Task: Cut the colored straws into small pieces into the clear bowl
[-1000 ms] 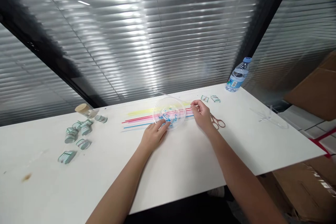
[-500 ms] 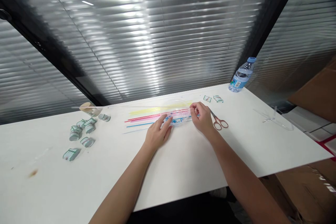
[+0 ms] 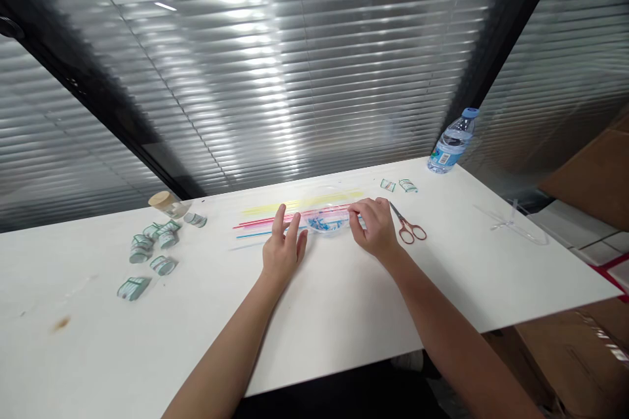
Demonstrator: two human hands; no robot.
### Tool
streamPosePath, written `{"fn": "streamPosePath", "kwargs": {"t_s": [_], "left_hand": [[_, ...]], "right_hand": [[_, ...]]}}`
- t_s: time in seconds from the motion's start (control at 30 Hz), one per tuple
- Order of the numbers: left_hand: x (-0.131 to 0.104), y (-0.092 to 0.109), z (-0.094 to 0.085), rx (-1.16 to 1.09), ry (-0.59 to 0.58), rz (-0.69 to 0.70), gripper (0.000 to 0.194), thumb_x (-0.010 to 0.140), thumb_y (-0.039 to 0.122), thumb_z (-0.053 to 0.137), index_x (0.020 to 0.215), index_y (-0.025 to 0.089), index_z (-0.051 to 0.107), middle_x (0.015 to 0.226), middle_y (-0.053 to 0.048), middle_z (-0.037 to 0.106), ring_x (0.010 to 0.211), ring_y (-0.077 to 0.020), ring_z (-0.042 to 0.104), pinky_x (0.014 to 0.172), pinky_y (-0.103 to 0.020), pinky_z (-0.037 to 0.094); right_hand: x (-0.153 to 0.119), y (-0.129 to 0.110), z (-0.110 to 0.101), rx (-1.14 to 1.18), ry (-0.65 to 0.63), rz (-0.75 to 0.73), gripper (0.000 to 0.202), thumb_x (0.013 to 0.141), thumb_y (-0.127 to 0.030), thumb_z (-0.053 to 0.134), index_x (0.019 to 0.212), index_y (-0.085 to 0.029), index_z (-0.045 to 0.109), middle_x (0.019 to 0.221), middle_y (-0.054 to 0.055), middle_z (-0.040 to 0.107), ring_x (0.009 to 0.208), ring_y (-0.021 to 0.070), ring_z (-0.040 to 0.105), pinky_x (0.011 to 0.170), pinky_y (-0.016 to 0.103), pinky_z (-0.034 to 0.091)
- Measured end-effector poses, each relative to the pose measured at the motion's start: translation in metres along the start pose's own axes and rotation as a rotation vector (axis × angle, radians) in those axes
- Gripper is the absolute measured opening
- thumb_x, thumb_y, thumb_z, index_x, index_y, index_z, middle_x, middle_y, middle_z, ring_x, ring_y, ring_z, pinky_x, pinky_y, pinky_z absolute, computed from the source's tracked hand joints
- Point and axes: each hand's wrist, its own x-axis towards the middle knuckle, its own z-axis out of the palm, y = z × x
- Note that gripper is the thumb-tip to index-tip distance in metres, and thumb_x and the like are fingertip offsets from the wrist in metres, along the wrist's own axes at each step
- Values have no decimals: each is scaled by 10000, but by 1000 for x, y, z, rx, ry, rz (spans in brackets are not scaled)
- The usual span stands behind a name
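Observation:
A clear round dish (image 3: 327, 230) with small blue and white pieces in it stands between my hands. My left hand (image 3: 284, 252) is at its left side with fingers spread, holding nothing, over the near ends of the sticks. At the dish's right rim my right hand (image 3: 376, 228) has its fingertips closed together; what they hold, if anything, is hidden. Thin coloured sticks lie side by side behind and under the dish: yellow sticks (image 3: 268, 207), red sticks (image 3: 255, 221) and a blue stick (image 3: 250, 234). Scissors with orange-brown handles (image 3: 411, 234) rest just right of my right hand.
Several small green-and-white rolls (image 3: 141, 247) lie at the left by a cork-topped jar (image 3: 166, 201). Two flat packets (image 3: 407, 185) and a water bottle (image 3: 449, 144) are at the back right. A clear looped piece (image 3: 514, 226) lies near the table's right edge.
The long, thin, clear stick held in my right hand is no longer visible. My left hand has drawn back leftward from the dish, and my right hand has shifted slightly left.

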Motion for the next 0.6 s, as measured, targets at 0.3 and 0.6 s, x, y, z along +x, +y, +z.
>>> {"fn": "streamPosePath", "kwargs": {"t_s": [0.3, 0.6], "left_hand": [[2, -3, -1, -104, -146, -37, 280, 951, 199, 404, 1184, 194, 559, 906, -84, 653, 795, -178, 625, 659, -275, 465], [5, -2, -2, -62, -83, -27, 226, 928, 172, 450, 1112, 180, 581, 863, -66, 650, 743, -174, 590, 653, -282, 418]], "right_hand": [[5, 6, -8, -43, -171, 30, 227, 927, -239, 399, 925, -183, 619, 857, 51, 678, 760, 136, 573, 776, 296, 331], [-10, 69, -82, -311, -672, 943, 175, 648, -369, 667, 698, -202, 660, 720, 48, 654, 571, 133, 538, 548, 230, 326]]}}
